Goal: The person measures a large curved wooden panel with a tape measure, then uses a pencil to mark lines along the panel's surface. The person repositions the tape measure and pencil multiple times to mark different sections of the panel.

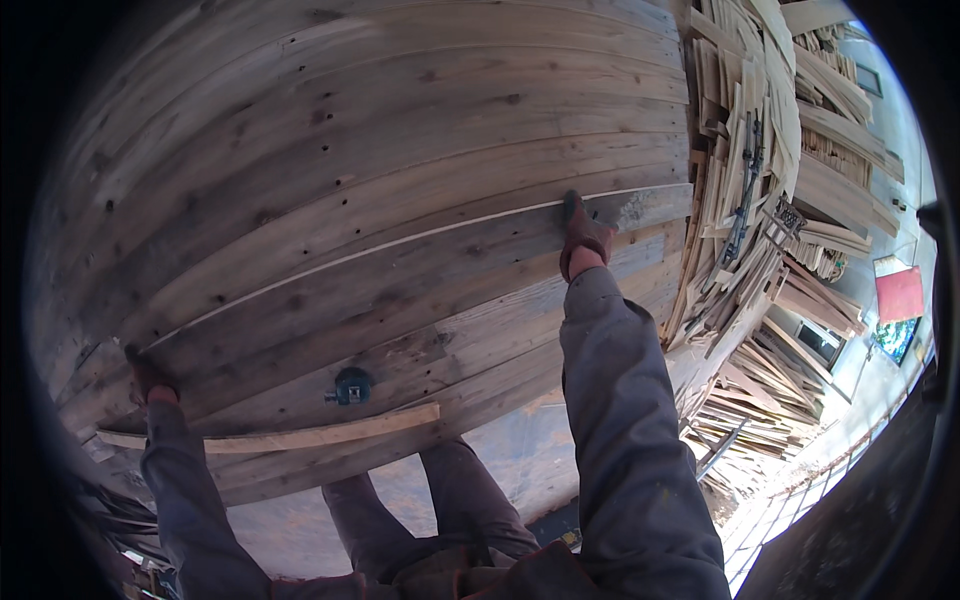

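A long grey-brown wooden plank [420, 258] runs slantwise across a wide surface of boards, its pale far edge showing as a thin line. My right hand [587, 238], in what looks like a dark reddish glove, is on this plank near its right end, the fingers reaching its far edge. My left hand [152, 380] is at the same edge toward the left end, dark and small in view. Both hands look closed on the plank, though their undersides are hidden. Between my arms lies a small teal device [352, 386], its exact kind unclear.
A loose, narrow wooden strip [320, 432] lies near the front edge, beside my left forearm. Stacks of thin wood pieces [735, 150] line the right side, with more scattered wood [765, 395] below. A red panel [899, 294] stands out on the far right.
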{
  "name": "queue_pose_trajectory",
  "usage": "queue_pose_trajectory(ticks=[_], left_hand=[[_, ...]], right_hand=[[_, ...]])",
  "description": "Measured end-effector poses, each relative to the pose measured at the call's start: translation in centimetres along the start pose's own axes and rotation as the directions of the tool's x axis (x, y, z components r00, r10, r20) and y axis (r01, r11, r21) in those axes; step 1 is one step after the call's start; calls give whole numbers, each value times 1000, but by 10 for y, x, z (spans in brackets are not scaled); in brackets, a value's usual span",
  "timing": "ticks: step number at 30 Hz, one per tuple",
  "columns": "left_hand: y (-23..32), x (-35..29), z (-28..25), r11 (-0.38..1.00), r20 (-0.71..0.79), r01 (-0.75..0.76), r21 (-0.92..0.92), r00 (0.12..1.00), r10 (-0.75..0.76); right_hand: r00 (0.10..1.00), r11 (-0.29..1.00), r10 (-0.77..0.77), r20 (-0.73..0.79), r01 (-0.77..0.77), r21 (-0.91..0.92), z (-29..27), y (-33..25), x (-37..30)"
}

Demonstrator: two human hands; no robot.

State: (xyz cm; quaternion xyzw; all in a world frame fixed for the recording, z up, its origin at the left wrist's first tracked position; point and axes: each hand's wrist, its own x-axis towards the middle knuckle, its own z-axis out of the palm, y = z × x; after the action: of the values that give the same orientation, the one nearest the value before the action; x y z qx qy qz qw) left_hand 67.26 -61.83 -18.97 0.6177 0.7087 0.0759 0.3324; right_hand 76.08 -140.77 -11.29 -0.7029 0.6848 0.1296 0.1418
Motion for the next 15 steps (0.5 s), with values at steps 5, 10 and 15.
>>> queue_pose_trajectory(ticks=[5, 10, 15], left_hand=[[-1, 8, 6, 986, 112, 22, -165, 994, -3], [-8, 31, 9, 992, 65, 55, -111, 997, -48], [-23, 64, 9, 986, 257, 67, -154, 966, -26]], right_hand=[[1000, 1000, -5, -26, 5, -19, 3, 1, 4], [1000, 1000, -17, -2, 17, -12, 2, 3, -1], [999, 999, -35, -27, 35, -5, 1, 3, -2]])
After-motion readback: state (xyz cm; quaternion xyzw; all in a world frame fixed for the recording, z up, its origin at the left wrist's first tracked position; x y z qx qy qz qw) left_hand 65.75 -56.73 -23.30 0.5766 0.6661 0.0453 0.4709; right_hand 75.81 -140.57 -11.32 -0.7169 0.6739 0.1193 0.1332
